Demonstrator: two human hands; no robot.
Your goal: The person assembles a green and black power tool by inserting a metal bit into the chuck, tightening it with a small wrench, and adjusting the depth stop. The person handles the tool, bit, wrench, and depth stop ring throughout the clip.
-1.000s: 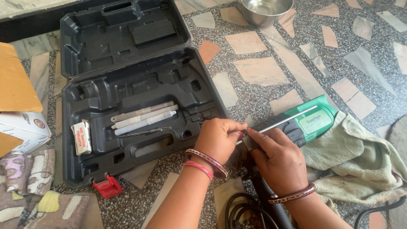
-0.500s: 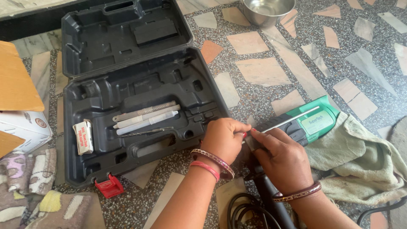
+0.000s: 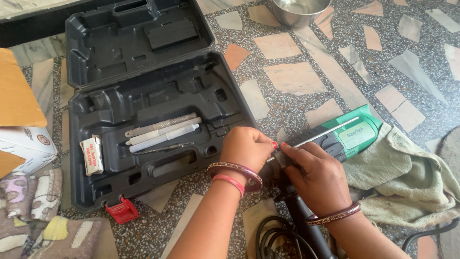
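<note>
- Rotary hammer drill [image 3: 347,139] (green and black body) lies right of frame centre on the stone floor [image 3: 297,76], its front end under both hands.
- Left hand [image 3: 247,151]: fingers curled and pressed together, the tips pinching the near end of the thin metal depth rod [image 3: 326,133] where it meets the drill's collar. Red nails show at the pinch point.
- Right hand [image 3: 318,177]: fingers closed around the black collar and side handle [image 3: 306,225], thumb tip meeting the left fingertips. What the palm covers cannot be told.
- Change over the last second: both hands have stayed on the same spot of the drill; the left wrist has shifted slightly toward lower left, and the rod's far end remains angled toward the upper right. No part has come free or been set down.
- Judgement: the work at the rod and collar is still in hand, fine fingertip adjustment rather than a large move.
- Outward, right: a pale green cloth [image 3: 407,182] lies under and beside the drill body.
- Outward, below: a coiled black cord [image 3: 273,235] lies at the bottom edge.
- Outward, left: an open black moulded case [image 3: 143,110] fills the upper left, holding several bits [image 3: 163,132] in its tray, with a small white packet [image 3: 92,156] and a red latch [image 3: 122,211].
- Far upper centre: a steel bowl [image 3: 299,9]. Left edge: a cardboard box [image 3: 21,124] and patterned fabric [image 3: 28,211].
</note>
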